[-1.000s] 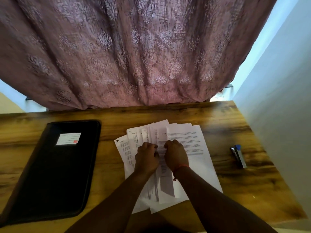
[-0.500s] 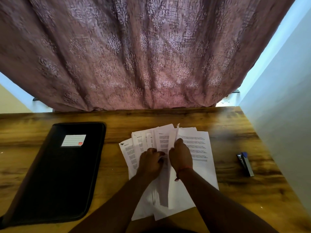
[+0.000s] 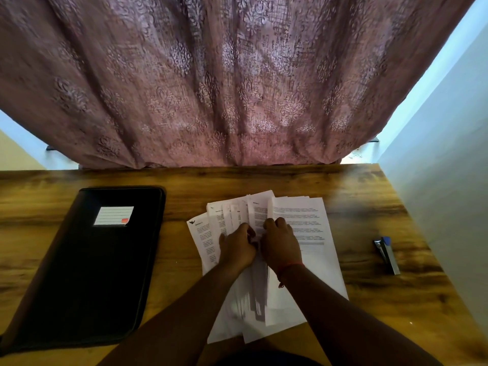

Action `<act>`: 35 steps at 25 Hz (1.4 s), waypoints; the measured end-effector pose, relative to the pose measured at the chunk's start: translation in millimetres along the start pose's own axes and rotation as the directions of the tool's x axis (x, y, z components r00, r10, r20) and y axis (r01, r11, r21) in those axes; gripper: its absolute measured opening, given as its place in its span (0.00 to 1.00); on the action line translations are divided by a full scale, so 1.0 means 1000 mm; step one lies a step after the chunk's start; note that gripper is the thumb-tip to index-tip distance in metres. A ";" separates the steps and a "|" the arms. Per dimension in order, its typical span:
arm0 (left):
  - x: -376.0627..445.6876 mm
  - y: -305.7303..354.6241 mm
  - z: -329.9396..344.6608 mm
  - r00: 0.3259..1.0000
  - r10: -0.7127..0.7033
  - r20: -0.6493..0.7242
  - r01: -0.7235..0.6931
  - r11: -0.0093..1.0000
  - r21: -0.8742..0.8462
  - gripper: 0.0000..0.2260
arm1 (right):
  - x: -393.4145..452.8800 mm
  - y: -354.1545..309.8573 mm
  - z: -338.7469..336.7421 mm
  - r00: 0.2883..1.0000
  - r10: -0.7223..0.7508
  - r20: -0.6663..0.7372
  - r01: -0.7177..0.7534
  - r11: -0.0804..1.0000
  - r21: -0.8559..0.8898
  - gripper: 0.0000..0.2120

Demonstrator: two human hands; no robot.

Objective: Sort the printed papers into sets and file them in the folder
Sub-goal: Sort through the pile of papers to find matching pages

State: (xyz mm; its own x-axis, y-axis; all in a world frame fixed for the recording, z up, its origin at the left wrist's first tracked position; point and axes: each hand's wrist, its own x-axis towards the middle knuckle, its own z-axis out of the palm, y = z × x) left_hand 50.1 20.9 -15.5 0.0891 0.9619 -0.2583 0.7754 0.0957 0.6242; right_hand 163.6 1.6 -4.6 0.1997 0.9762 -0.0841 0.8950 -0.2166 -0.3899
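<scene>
Sorting is in hand: the papers (image 3: pixel 298 228) lie fanned on the table (image 3: pixel 264 180), just right of the closed black folder (image 3: pixel 89 265). The left hand (image 3: pixel 237 248) and right hand (image 3: pixel 281 245) sit side by side on the fan, fingers curled, seemingly pinching sheets at the middle. Next, one sheet likely needs peeling free without dragging its neighbours. A stapler (image 3: pixel 386 254) lies well right. A patterned curtain (image 3: pixel 211 88) hangs behind the wooden table; a pale wall (image 3: pixel 449 180) stands right.
</scene>
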 end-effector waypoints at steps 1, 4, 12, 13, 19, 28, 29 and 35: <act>0.000 0.001 0.000 1.000 -0.017 -0.004 0.017 1.000 -0.012 0.11 | 0.000 0.001 0.000 1.000 -0.010 0.000 0.010 1.000 -0.011 0.18; -0.003 -0.003 0.001 1.000 -0.007 -0.031 0.006 1.000 -0.023 0.16 | 0.000 0.005 -0.004 1.000 -0.004 0.002 0.004 1.000 -0.028 0.20; -0.010 -0.006 -0.001 0.996 0.050 -0.077 -0.039 0.990 0.137 0.14 | 0.000 0.003 -0.003 0.999 0.043 0.002 -0.043 0.997 0.060 0.15; -0.010 -0.005 -0.001 0.995 0.062 -0.084 -0.049 0.989 0.142 0.12 | 0.000 0.003 -0.003 0.999 0.047 0.001 -0.047 0.996 0.069 0.14; -0.008 -0.002 -0.006 0.980 0.156 -0.125 -0.118 0.956 0.268 0.17 | -0.002 0.002 -0.005 0.998 0.055 -0.008 -0.054 0.991 0.119 0.12; -0.021 0.000 -0.004 0.972 0.223 -0.073 -0.163 0.864 0.476 0.15 | -0.005 0.001 -0.008 0.998 0.063 -0.024 -0.060 0.990 0.131 0.12; -0.021 0.001 -0.003 0.975 0.201 -0.091 -0.137 0.873 0.469 0.14 | -0.006 0.001 -0.009 0.998 0.061 -0.026 -0.057 0.990 0.129 0.13; -0.021 0.006 -0.003 0.967 0.223 -0.123 -0.176 0.934 0.309 0.10 | -0.005 0.001 -0.009 0.992 0.117 -0.039 -0.102 0.958 0.268 0.08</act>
State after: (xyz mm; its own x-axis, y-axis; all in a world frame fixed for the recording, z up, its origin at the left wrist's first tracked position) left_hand 50.9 2.4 -4.1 0.1824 0.9830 -0.0196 0.9022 -0.1594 0.4008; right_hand 166.9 -3.3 4.2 0.3180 0.9435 -0.0936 0.7303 -0.3067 -0.6104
